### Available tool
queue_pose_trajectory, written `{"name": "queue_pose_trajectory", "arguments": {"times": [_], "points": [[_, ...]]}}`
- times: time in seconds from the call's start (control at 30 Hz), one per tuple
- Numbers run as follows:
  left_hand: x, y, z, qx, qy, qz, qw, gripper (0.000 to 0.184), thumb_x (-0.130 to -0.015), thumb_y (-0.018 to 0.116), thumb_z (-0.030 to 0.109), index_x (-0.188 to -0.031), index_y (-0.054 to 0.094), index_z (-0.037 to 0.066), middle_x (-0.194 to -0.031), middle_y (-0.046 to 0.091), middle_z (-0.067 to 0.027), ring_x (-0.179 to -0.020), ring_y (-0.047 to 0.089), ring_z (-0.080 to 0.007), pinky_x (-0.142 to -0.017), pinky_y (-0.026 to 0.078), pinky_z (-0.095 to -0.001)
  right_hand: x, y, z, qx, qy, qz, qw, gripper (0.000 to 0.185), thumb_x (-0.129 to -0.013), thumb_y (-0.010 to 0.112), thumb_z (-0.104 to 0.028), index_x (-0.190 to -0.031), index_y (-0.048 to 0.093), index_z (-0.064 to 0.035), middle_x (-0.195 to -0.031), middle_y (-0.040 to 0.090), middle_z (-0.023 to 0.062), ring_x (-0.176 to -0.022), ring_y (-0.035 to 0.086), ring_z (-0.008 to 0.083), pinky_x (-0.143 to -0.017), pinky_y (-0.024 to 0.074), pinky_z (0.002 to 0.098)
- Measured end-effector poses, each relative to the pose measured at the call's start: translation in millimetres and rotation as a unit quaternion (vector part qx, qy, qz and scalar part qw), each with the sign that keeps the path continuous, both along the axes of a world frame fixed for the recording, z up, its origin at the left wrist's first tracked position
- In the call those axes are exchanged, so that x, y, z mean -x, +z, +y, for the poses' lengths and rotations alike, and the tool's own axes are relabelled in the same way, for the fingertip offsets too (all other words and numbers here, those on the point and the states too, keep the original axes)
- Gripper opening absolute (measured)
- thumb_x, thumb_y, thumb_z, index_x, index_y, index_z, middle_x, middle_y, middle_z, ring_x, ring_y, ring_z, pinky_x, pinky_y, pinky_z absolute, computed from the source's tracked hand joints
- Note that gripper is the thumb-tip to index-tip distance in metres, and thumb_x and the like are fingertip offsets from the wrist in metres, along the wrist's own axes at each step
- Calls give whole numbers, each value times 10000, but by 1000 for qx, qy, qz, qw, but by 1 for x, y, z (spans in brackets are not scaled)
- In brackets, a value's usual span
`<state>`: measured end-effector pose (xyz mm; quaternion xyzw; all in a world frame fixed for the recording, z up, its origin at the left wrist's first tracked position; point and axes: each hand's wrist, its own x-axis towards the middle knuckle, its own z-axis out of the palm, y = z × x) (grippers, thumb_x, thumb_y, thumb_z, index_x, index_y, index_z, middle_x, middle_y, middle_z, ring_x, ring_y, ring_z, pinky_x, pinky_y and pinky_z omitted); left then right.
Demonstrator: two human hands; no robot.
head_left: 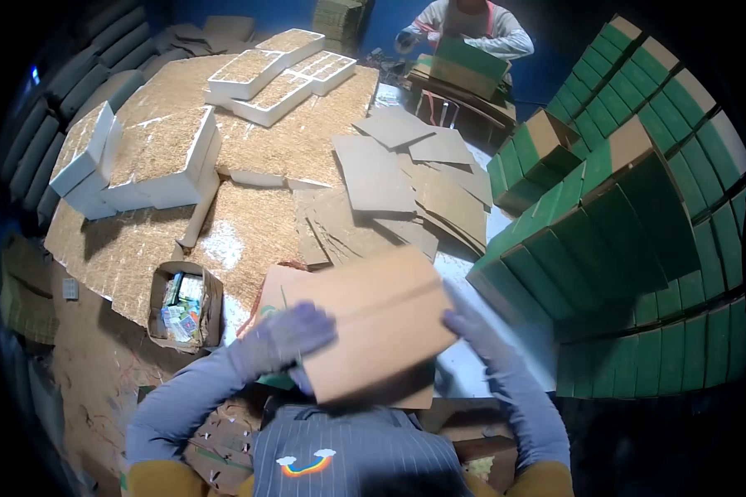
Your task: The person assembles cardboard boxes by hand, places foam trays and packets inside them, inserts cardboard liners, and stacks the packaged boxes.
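A brown cardboard box (381, 319) is tilted in front of my body, with a seam across its upper face. My left hand (294, 335), in a pale purple glove, lies against the box's left side, partly blurred. On the box's right edge rests my right hand (471, 323), also gloved, its fingertips touching the cardboard. Green print shows on a piece of cardboard beneath the box's left side. Flat cardboard sheets (375, 176) lie in a loose pile just beyond the box.
White foam trays (269, 112) stand on the straw-coloured table surface (257, 211). A small carton (211, 308) of colourful packets sits at the left edge. Green boxes (584, 240) are stacked high on the right. Another person (468, 25) stands at the far side behind a green box.
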<state>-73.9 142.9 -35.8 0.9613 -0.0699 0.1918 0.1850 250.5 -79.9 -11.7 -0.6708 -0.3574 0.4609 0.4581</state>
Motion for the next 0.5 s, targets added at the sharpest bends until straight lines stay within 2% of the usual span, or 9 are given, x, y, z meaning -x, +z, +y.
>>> {"name": "queue_pose_trajectory", "arguments": {"times": [0.03, 0.1, 0.17, 0.2, 0.27, 0.3, 0.37, 0.43, 0.5], "points": [[-8, 0, 9, 134, 68, -36, 988, 381, -938, 504, 117, -1309, 518, 33, -1260, 582, -191, -1148, 595, -329, -1020, 478, -428, -6, 27, 1, -15, -15, 60, 998, 832, -914, 644, -420, -1527, 261, -8, -1539, 351, 170, -1439, 294, 229, -1171, 208, 324], [-42, -88, 19, 539, 177, -67, 821, 303, -972, 437, 115, -1234, 568, 38, -1134, 613, -207, -1039, 624, -350, -959, 504, -404, -12, 65, 6, -176, 50, 20, 983, 673, -964, 578, -381, -1490, 351, -29, -1441, 477, 118, -1271, 489, 192, -1102, 340, 326], [-60, -124, 0, 416, 360, 78, 832, 356, -989, 423, 234, -1262, 567, 57, -1168, 616, -230, -1085, 608, -373, -980, 474, -413, -23, 52, 19, -12, -24, -148, 989, 502, -977, 550, -386, -1322, 538, -22, -1266, 599, 103, -1176, 550, 182, -1020, 409, 314], [-66, -125, -10, 335, 399, 150, 840, 389, -998, 415, 293, -1276, 567, 67, -1185, 617, -242, -1108, 599, -385, -991, 459, -417, -37, 18, 16, 71, -70, -93, 991, 378, -983, 540, -362, -1129, 620, -23, -1078, 645, 83, -1043, 597, 167, -902, 463, 299], [-67, -97, 6, 337, 400, 224, 822, 471, -1008, 405, 384, -1320, 543, 59, -1254, 592, -261, -1182, 564, -392, -1040, 410, -428, -50, -46, -4, 68, -145, 134, 978, 343, -970, 597, -288, -1180, 589, -18, -997, 626, 52, -900, 588, 140, -859, 466, 274], [-70, -79, 26, 363, 398, 251, 804, 519, -1009, 403, 416, -1350, 519, 42, -1306, 565, -268, -1233, 537, -388, -1078, 377, -434, -63, -64, -13, 85, -141, 102, 981, 381, -971, 598, -302, -1204, 566, -2, -1002, 626, 64, -921, 597, 147, -844, 487, 291], [-84, -92, 77, 409, 474, -35, 779, 629, -993, 436, 454, -1409, 431, -18, -1383, 487, -300, -1300, 475, -398, -1142, 299, -429, -35, -30, -15, 71, -167, 88, 979, 359, -969, 610, -269, -1209, 569, -5, -998, 623, 57, -879, 612, 133, -813, 506, 274], [-111, -125, 143, 392, 571, -111, 713, 698, -993, 464, 426, -1463, 307, -67, -1475, 356, -322, -1383, 359, -416, -1185, 222, -419, -20, -34, -21, 60, -199, 91, 974, 323, -972, 607, -214, -1215, 575, -4, -995, 618, 38, -868, 607, 118, -799, 509, 261], [-154, -205, 197, 520, 601, -10, 607, 698, -1013, 437, 395, -1512, 211, -39, -1534, 236, -324, -1452, 220, -401, -1203, 175, -402, -10, -30, -19, 41, -223, 106, 968, 320, -969, 608, -199, -1218, 581, 0, -988, 614, 30, -884, 601, 112, -798, 509, 258]]}}
